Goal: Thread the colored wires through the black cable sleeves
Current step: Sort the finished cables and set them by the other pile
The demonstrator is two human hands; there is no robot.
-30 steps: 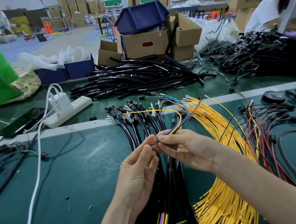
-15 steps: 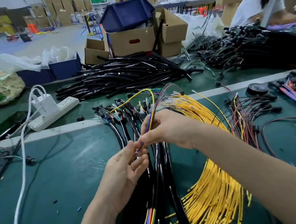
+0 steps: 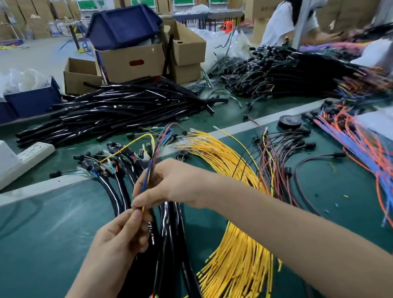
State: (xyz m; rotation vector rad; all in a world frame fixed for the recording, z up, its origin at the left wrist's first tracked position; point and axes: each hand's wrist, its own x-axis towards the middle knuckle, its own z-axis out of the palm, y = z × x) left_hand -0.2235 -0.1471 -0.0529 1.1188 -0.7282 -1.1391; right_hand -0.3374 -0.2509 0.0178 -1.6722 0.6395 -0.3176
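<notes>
Over the bench (image 3: 40,244) middle, wires (image 3: 152,166): likely limp, light, springy; we'd hold them close to the tips
Right hand (image 3: 180,183): pinching the wires
Left hand (image 3: 117,239): pinching a wire tip (sleeve mouth hidden)
Sleeves (image 3: 168,217): probably soft, slick; lying underneath

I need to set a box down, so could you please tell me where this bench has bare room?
The widest bare patch is the green mat left of the sleeved black cables, below the pale strip. A smaller one lies between the dark red wires and the orange and blue wires. The centre is crowded with yellow wires.
</notes>
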